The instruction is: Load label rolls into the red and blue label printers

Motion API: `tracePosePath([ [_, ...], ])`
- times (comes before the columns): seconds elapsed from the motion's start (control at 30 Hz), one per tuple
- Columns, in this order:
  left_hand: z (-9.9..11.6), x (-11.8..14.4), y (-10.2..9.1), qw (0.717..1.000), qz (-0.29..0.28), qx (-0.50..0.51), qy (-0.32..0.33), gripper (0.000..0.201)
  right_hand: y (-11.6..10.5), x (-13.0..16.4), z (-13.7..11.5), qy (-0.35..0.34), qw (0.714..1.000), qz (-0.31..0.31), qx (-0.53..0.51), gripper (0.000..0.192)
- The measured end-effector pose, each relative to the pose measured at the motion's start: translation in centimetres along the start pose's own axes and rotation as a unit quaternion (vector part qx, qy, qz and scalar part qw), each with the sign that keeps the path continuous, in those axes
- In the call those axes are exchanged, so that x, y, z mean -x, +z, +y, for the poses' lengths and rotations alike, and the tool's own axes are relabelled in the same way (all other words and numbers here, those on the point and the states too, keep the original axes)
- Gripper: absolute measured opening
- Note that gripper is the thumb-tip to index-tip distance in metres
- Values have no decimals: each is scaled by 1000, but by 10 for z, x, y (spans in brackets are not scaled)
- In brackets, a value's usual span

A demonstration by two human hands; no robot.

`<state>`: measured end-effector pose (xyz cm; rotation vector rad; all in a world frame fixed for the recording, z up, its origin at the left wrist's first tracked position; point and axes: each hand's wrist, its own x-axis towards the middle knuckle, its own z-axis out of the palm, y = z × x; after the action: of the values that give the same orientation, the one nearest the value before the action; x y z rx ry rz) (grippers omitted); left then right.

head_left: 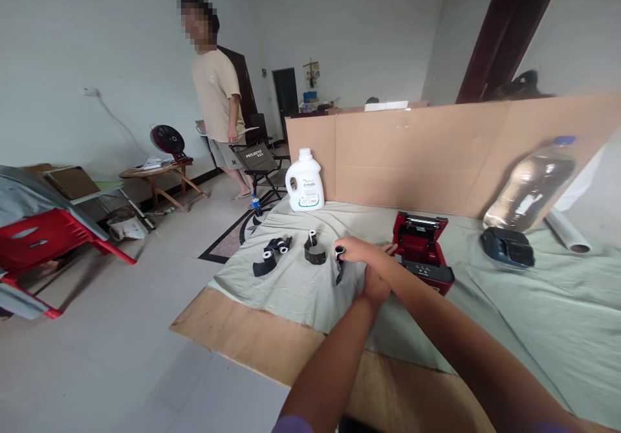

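Observation:
My two forearms cross, the right over the left. My right hand (353,250) is closed round a small roll of black paper (338,266) with a pale core, its loose end hanging toward the cloth. My left hand (377,285) is partly hidden under the right forearm; its visible fingers stretch out to the left side of a red and black printer (422,252). The printer's lid is raised. Left of my right hand stands another roll with a curled black strip (315,255). Several more black rolls (272,255) lie farther left.
A pale green cloth (291,297) covers the wooden board (233,316). A white detergent jug (305,184) stands behind the rolls, before a cardboard screen (388,155). At right are a large water bottle (533,184), a dark device (507,248) and a tube (567,231). A person (216,93) stands beyond.

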<state>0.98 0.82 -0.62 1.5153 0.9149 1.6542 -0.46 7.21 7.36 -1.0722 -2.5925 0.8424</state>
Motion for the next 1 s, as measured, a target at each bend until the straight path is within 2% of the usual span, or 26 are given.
tracePosePath([
  [0.1,0,2,-1,1000,-3,-7,6,32,-2,6,-3,-38,999,-3,-16,25],
  [0.17,-2,3,-2,1000,3,-27,12,30,-9,16,-3,-54,996,24,-71,31],
  [0.23,-5,3,-3,998,15,-65,-2,26,-24,35,2,-44,984,75,-154,41],
  [0.33,-8,3,-5,995,27,-98,-11,30,-60,75,22,-17,960,150,-237,49],
  [0.4,-7,3,-5,996,23,-91,5,32,-86,104,41,-20,960,164,-226,35],
  [0.5,-3,4,-5,995,16,-98,26,36,-112,137,70,1,989,113,-98,16],
  [0.6,5,6,-5,988,4,-142,62,39,-112,149,89,63,991,87,74,19],
  [0.77,19,8,-6,954,-33,-242,172,39,-87,140,92,148,957,99,228,32],
  [0.87,25,9,-6,932,-67,-290,206,32,-83,135,88,183,949,102,235,33],
  [1.0,29,9,-5,919,-77,-321,214,26,-100,143,92,158,974,65,146,23],
])
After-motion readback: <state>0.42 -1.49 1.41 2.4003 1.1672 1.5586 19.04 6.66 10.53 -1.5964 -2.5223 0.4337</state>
